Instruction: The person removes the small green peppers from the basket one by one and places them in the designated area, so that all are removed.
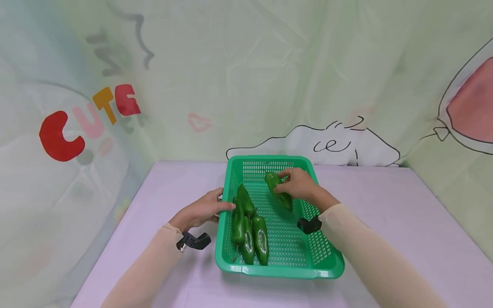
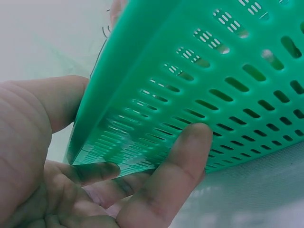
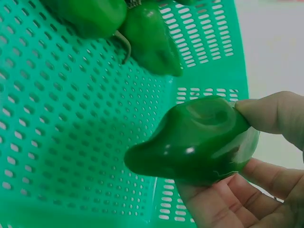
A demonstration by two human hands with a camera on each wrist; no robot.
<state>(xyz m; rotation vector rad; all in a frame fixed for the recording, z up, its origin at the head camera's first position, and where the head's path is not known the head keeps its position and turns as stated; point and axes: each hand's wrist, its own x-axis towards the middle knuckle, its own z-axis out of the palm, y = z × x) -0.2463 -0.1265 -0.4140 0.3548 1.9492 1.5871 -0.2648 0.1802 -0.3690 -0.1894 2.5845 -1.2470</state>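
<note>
A green plastic basket (image 1: pixel 285 273) with slotted walls stands on the table. My left hand (image 1: pixel 204 208) grips its left rim, thumb over the edge and fingers against the outer wall (image 2: pixel 228 85). Inside, my right hand (image 1: pixel 298 184) holds a glossy green pepper (image 1: pixel 274 182) between thumb and fingers, above the basket floor at the far right. In the right wrist view this pepper (image 3: pixel 190 142) points its tapered tip left. Several more green peppers (image 1: pixel 260 239) lie together along the basket's left side, some partly covering others.
A pale lilac cloth (image 1: pixel 385 222) covers the table. Behind it hangs a printed curtain (image 1: pixel 231 77) with letters and drawings, which also runs along both sides. Dark wrist cameras (image 1: pixel 194 241) sit on both wrists.
</note>
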